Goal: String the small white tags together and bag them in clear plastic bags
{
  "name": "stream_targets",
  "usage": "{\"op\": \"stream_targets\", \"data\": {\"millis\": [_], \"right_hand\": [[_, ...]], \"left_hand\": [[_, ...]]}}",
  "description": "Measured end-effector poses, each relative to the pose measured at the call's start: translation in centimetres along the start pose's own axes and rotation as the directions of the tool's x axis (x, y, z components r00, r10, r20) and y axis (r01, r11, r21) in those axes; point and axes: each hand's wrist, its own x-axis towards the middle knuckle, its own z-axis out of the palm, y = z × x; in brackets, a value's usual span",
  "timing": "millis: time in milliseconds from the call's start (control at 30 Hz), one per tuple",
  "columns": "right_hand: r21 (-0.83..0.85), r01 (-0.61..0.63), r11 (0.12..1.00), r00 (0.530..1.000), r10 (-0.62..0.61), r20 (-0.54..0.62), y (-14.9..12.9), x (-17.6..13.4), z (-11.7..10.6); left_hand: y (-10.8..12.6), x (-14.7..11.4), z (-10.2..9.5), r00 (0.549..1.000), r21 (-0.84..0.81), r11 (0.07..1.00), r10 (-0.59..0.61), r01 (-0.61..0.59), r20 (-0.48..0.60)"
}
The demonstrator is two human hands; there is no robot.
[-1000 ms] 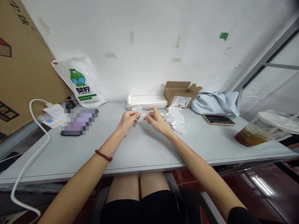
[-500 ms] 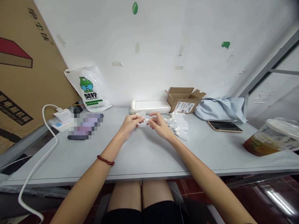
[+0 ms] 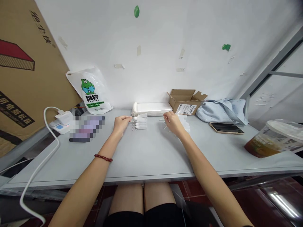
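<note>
Small translucent white pieces with thin cords [image 3: 141, 127] lie in a short row on the grey table, their corded ends to the left. My left hand [image 3: 121, 124], wearing a dark red beaded bracelet [image 3: 103, 158] on its wrist, is closed in a pinch at the corded end of the upper pieces. Over the left side of a loose pile of similar pieces [image 3: 185, 123], my right hand [image 3: 174, 122] has its fingers curled together. What those fingers hold, if anything, is hidden.
Behind the row a stack of flat white packs [image 3: 153, 107] stands by an open cardboard box [image 3: 184, 102]. A phone [image 3: 226, 128], pale blue bag [image 3: 221, 110] and drink cup [image 3: 272, 140] are at right. At left are a blurred-out device [image 3: 88, 127] and white charger [image 3: 63, 118].
My hands, together at the centre around a small white piece, have parted. The left moved left, uncovering the row; the right moved right to the pile.
</note>
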Motion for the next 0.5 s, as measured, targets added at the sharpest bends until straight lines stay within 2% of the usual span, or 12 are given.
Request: {"op": "stream_targets", "data": {"millis": [167, 233, 300, 400, 500], "right_hand": [[-0.293, -0.063, 0.954, 0.989, 0.099, 0.111, 1.0, 0.2, -1.3], [-0.373, -0.075, 0.925, 0.976, 0.144, 0.162, 1.0, 0.3, -1.5], [-0.43, -0.09, 0.898, 0.966, 0.184, 0.182, 1.1, 0.4, -1.6], [-0.479, -0.122, 0.869, 0.957, 0.231, 0.175, 1.7, 0.4, -2.0], [-0.486, -0.166, 0.858, 0.947, 0.275, 0.163, 2.2, 0.2, -2.9]], "left_hand": [[-1.0, 1.0, 0.4, 0.99, -0.127, 0.984, -0.131, 0.123, -0.052], [-1.0, 1.1, 0.6, 0.984, -0.207, 0.964, -0.177, 0.168, -0.026], [-1.0, 1.1, 0.7, 0.986, -0.24, 0.956, -0.165, 0.167, 0.028], [-1.2, 1.0, 0.9, 0.992, -0.163, 0.982, -0.087, 0.1, 0.087], [-1.8, 1.0, 0.9, 0.998, 0.025, 1.0, -0.001, -0.001, 0.069]]}}
